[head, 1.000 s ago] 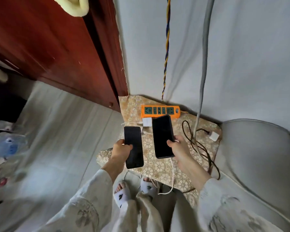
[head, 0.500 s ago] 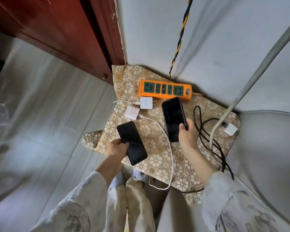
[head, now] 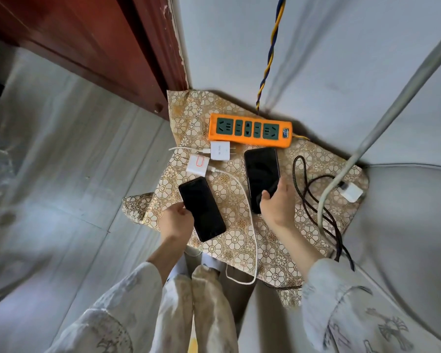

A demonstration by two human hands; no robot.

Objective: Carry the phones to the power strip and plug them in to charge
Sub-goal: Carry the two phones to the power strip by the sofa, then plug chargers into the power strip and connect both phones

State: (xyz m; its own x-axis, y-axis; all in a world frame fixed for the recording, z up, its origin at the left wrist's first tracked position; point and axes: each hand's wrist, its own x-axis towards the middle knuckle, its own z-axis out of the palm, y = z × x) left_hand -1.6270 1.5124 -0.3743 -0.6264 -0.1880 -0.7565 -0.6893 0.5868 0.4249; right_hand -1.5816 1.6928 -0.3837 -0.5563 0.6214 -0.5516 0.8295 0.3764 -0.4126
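Nearest the camera, 2 pale patterned sleeves reach forward over a small table covered by a gold floral cloth (head: 239, 240). The left hand (head: 176, 221) has its fingers curled around the left edge of the smaller phone (head: 201, 208), screen up and dark, which sits tilted over the near left part of the cloth. The right hand (head: 278, 203) grips the near end of the larger phone (head: 262, 174), thumb laid over the dark screen, with the phone's far end just short of the power strip. Between the 2 phones a white cable (head: 250, 220) loops down off the near edge of the cloth. To the right, a dark braided cable (head: 313, 207) lies coiled beside a white plug (head: 351, 192). Farther on, left of the larger phone, lie 2 white chargers: one with a red outline (head: 197, 164) and one with bare prongs (head: 220, 151) (neither is in a socket). Farthest, against the wall, lies the orange power strip (head: 250, 131), all 5 green sockets unoccupied.
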